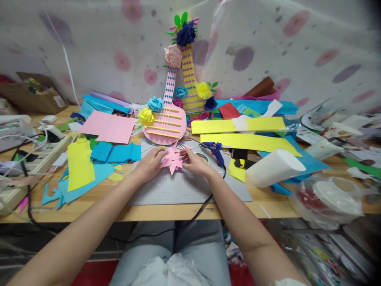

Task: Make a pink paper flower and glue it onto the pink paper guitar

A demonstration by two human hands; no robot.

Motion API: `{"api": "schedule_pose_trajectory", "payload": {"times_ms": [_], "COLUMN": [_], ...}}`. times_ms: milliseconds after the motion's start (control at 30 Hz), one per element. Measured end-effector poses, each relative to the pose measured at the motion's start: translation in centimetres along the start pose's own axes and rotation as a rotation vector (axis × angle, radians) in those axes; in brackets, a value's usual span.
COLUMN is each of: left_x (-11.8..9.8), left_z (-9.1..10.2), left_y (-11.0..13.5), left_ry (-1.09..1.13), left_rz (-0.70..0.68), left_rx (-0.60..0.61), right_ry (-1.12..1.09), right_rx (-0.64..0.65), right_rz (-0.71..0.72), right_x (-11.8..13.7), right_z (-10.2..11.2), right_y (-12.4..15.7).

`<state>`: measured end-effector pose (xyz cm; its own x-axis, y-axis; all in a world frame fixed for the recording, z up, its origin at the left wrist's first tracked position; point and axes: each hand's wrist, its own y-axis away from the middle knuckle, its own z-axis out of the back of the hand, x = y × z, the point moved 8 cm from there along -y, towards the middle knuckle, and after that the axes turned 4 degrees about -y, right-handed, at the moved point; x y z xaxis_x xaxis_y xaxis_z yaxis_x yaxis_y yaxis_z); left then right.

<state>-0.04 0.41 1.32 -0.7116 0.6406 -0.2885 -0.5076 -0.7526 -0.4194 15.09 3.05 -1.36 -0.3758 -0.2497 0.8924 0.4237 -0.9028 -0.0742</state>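
The fingers of the left hand lie close together, gently curved, with their tips at the left edge of a pink paper star. On the opposite side, the fingers of the right hand are bent and slightly spread, reaching the star's right points. Whether either hand pinches the paper or merely touches it, I cannot tell; both thumbs are hard to make out. The star sits between the two hands, its long points fanning outward, one aimed toward the person.

Beneath it is a grey mat on the wooden tabletop. Just beyond the star stands a pink paper guitar, trimmed with yellow strips and paper flowers, and behind that leans a yellow one topped by a dark blue flower. Beside the right hand are a roll of tape, partly hidden, and a blue glue gun.

Farther left lie folded blue paper, a yellow sheet and a pink sheet. Farther right are two yellow strips and a white roll tilted on its side.
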Motion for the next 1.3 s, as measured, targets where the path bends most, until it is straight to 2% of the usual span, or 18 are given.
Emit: {"api": "schedule_pose_trajectory", "payload": {"times_ms": [67,133,200,267,333,400,500,567,733,867,1100,1300], "left_x": [-0.4,-0.4,0.1,1.2,2.5,3.0,2.7,2.7,3.3,3.0,3.5,2.5], "left_z": [0.3,1.0,2.0,2.4,1.6,0.1,-1.3,-1.8,-2.7,-2.6,-1.9,-1.9], "left_y": [-0.3,-0.8,-1.5,-2.1,-2.3,-2.0,-1.4,-1.1,-0.1,0.0,0.8,0.4], "left_ry": [0.054,0.131,0.249,0.447,0.707,0.936,1.120,1.169,1.251,1.370,1.328,1.261], "left_rz": [-0.016,0.028,0.128,0.303,0.542,0.765,0.939,0.976,1.047,0.979,0.973,0.929], "left_rx": [-0.015,-0.066,-0.140,-0.180,-0.134,-0.032,0.080,0.094,0.092,0.114,0.073,0.118], "right_ry": [-0.155,-0.319,-0.460,-0.548,-0.600,-0.696,-0.863,-0.904,-0.945,-0.970,-0.965,-0.938], "right_rx": [-0.048,-0.124,-0.183,-0.198,-0.177,-0.105,0.039,0.069,-0.027,-0.068,-0.080,-0.066], "right_rz": [-0.070,-0.158,-0.245,-0.306,-0.323,-0.303,-0.265,-0.263,-0.370,-0.410,-0.412,-0.407], "right_x": [-0.7,-1.4,-1.8,-1.9,-1.6,-1.0,0.0,0.4,-0.3,-0.8,-0.8,-0.7], "right_z": [0.1,0.6,1.0,1.4,1.5,1.1,-0.4,-1.1,-1.5,-1.4,-1.7,-2.2], "right_y": [-0.3,-0.6,-0.7,-0.8,-0.9,-0.8,-0.5,-0.3,-0.3,-0.6,-0.7,-0.9]}}
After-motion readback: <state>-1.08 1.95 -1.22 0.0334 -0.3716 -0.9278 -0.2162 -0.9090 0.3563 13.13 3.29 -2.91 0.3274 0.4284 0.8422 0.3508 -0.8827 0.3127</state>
